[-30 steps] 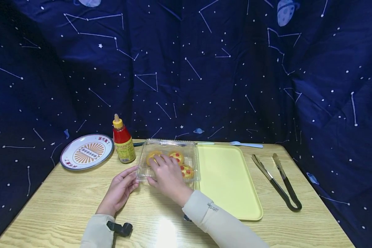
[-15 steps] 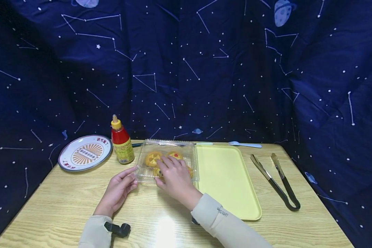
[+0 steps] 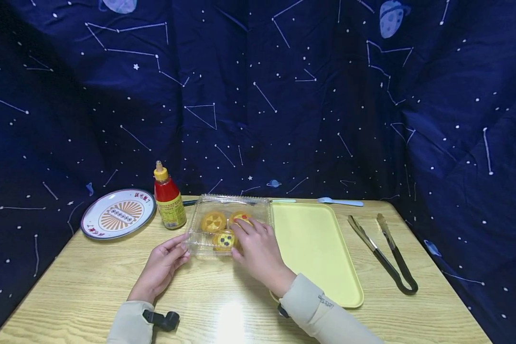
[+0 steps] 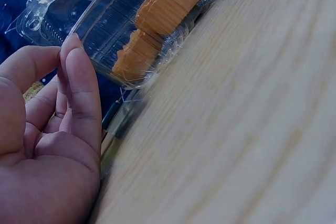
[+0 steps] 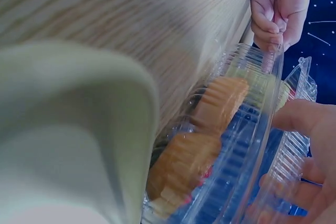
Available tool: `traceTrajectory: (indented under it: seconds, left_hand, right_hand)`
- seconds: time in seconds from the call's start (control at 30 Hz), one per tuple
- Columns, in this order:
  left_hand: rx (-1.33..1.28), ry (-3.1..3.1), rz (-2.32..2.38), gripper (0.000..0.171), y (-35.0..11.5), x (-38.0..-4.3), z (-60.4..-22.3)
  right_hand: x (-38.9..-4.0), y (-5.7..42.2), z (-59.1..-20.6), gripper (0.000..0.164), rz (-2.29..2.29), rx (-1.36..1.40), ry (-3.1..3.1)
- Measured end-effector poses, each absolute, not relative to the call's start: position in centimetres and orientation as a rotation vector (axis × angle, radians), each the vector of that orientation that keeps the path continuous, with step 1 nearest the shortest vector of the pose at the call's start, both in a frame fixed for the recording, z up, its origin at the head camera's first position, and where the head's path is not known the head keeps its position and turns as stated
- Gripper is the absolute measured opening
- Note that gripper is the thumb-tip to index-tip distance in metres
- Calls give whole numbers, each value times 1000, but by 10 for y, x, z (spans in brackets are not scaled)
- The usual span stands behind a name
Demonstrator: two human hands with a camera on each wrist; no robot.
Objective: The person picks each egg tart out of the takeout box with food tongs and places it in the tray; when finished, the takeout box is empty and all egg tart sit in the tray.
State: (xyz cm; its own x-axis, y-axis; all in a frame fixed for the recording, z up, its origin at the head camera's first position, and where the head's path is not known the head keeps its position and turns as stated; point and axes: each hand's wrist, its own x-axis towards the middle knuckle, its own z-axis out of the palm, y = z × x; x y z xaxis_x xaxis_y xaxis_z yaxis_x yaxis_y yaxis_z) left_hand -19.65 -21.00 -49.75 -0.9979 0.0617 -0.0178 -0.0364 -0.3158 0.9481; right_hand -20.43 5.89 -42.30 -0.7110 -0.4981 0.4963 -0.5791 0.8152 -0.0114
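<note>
A clear plastic clamshell box (image 3: 262,205) sits on the table with small orange-yellow tarts inside. In the head view, one plain yellow tart (image 3: 213,221) is at back left, a dark-spotted tart (image 3: 224,241) at front left, and a red-spotted tart (image 3: 242,217) at back right. My left hand (image 3: 161,267) pinches the box's front left edge between thumb and fingers. Over its right half lies my right hand (image 3: 260,251), hiding the front right part. From the right wrist, the right thumb (image 5: 299,114) shows at the plastic edge, apart from the spread fingers.
A yellow tray (image 3: 316,258) lies against the box's right side, with tongs (image 3: 389,255) beyond. Behind the tray is a blue fork (image 3: 341,202). A red sauce bottle (image 3: 169,203) and a patterned plate (image 3: 118,214) stand at back left.
My right hand has slid rightward over the box, uncovering the dark-spotted tart and covering the front right one. The left hand keeps its hold on the edge.
</note>
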Motion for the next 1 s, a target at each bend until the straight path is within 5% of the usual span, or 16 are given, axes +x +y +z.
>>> traceTrajectory:
  seconds: [1.0]
  left_hand:
    - [15, 1813, 2477, 50, -210, -197, -496]
  right_hand:
    - [-212, 88, -412, 37, 416, 740, -2582]
